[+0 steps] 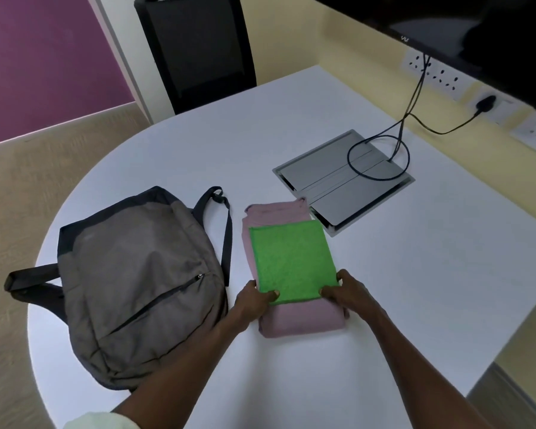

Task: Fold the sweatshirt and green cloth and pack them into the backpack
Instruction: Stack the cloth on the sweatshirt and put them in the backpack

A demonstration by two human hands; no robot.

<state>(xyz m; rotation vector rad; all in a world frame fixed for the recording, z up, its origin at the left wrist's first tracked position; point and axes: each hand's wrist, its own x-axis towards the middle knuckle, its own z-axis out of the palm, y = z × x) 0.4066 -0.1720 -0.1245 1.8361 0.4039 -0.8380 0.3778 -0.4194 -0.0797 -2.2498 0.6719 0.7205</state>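
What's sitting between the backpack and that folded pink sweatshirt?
Only a black backpack strap on bare white table, seen in the head view, between backpack and sweatshirt.

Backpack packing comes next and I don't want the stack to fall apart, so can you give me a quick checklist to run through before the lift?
1. Sweatshirt folded into a compact block: ok.
2. Green cloth folded and lying flat on top of the sweatshirt: ok.
3. Left hand on the near left edge of the stack, thumb on the green cloth: ok.
4. Right hand on the near right edge, thumb on the cloth: ok.
5. Backpack main compartment open to receive the stack: not ok; it lies flat and looks closed.
6. Front pocket zip closed: cannot tell.
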